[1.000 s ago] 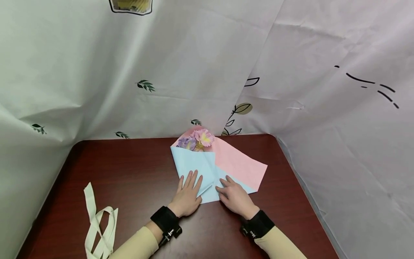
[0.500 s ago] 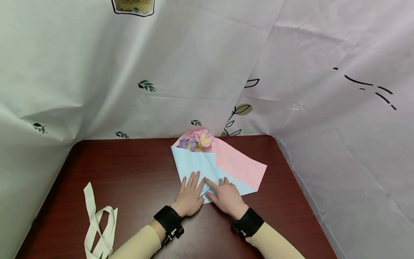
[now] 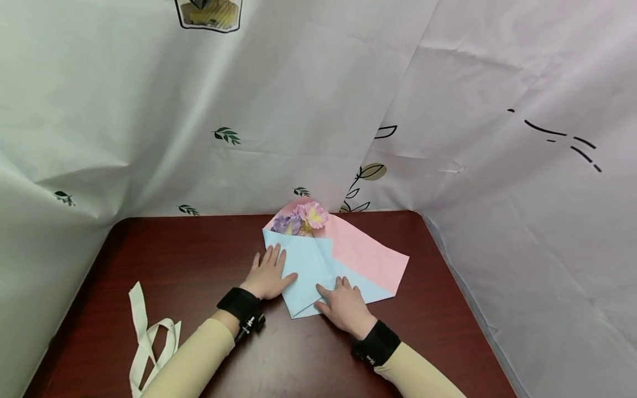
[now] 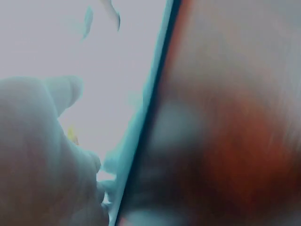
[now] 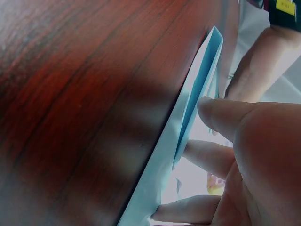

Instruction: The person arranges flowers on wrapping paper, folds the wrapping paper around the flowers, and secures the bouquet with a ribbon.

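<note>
A sheet of wrapping paper (image 3: 311,260), blue on one face and pink on the other, lies folded across a bunch of flowers. Its left flap covers the stems, while the right part (image 3: 370,251) is spread out. A pink bloom (image 3: 313,214) and a purple one (image 3: 286,224) show at the top. My left hand (image 3: 266,276) rests with spread fingers along the flap's left edge. With extended fingers, my right hand (image 3: 345,307) presses the paper near the lower fold (image 5: 200,94). In the right wrist view, the thumb touches that folded edge.
A cream ribbon (image 3: 144,342) lies loosely looped on the dark red-brown table (image 3: 199,260), left of my left forearm. White printed cloth (image 3: 278,110) hangs behind the table and along its sides.
My left hand has slid up and left from the lower fold to the flap's left edge. The right hand moved left to the fold, then slightly down. The paper stays in place.
</note>
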A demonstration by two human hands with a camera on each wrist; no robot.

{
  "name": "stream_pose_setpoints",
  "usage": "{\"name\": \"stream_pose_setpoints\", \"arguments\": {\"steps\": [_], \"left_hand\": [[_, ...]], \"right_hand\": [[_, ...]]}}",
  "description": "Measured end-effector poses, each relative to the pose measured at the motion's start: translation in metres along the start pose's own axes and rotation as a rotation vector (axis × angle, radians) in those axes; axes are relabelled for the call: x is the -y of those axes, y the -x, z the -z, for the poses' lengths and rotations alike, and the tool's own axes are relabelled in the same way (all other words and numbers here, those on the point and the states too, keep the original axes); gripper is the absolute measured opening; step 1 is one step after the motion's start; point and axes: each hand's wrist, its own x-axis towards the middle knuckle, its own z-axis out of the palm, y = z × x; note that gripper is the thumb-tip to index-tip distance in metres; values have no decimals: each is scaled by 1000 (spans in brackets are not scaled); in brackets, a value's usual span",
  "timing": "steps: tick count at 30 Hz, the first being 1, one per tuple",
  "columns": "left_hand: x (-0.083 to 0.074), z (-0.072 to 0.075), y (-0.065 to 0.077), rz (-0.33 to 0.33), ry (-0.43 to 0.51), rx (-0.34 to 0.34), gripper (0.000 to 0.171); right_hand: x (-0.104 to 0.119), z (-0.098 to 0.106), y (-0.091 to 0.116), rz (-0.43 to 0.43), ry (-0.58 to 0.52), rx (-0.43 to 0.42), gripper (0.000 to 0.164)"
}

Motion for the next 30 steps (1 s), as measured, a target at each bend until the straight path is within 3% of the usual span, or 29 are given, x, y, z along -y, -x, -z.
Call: {"name": "stream_pose_setpoints", "arguments": {"steps": [4, 11, 14, 23, 30], "left_hand": [[5, 5, -2, 52, -23, 14, 77], [2, 7, -15, 73, -100, -117, 70], [6, 6, -21, 92, -119, -142, 69], [13, 3, -29, 170, -129, -153, 80], [12, 4, -23, 190, -93, -117, 88]], "right_hand": [[-1, -4, 1, 17, -4, -13, 46], [-1, -5, 0, 33, 3, -37, 44], [-1, -6, -1, 28, -10, -26, 44], [1, -6, 1, 34, -1, -61, 44], [0, -3, 0, 35, 6, -51, 44]]}}
